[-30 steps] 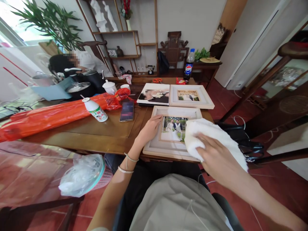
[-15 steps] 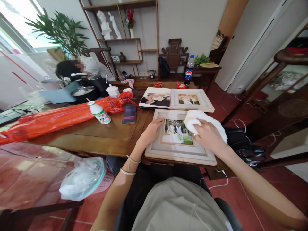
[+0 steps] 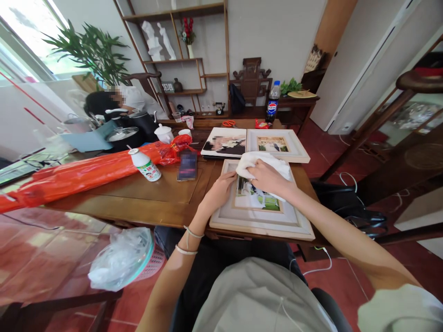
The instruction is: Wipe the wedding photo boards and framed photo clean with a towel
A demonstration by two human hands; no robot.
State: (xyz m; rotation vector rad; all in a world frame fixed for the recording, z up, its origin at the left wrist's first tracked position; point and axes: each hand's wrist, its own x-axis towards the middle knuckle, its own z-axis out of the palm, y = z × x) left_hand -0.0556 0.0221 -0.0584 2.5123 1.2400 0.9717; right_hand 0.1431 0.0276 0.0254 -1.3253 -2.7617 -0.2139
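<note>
A white picture frame (image 3: 221, 220) with a wedding photo in it lies flat at the table's front edge. My left hand (image 3: 218, 191) rests on its left side, fingers stretched out flat toward the photo. Bunched under the fingers of my right hand (image 3: 268, 177) is a white cloth (image 3: 246, 164), pressed on the upper part of the frame. Cloth and hand cover the top of the photo. Just behind are a second white frame (image 3: 298, 146) with a photo and a photo album (image 3: 212, 137) with a couple on its cover.
Left on the wooden table (image 3: 162, 198) are a phone (image 3: 187, 166), a white bottle (image 3: 145, 165) and a long red plastic-wrapped bundle (image 3: 90, 168). A cola bottle (image 3: 272, 103) and orange scissors (image 3: 229, 123) are at the back. A lined waste basket (image 3: 152, 263) stands below.
My right hand has slid the cloth left and away from me, from the photo's right side to its top. My left hand stays on the frame's left side.
</note>
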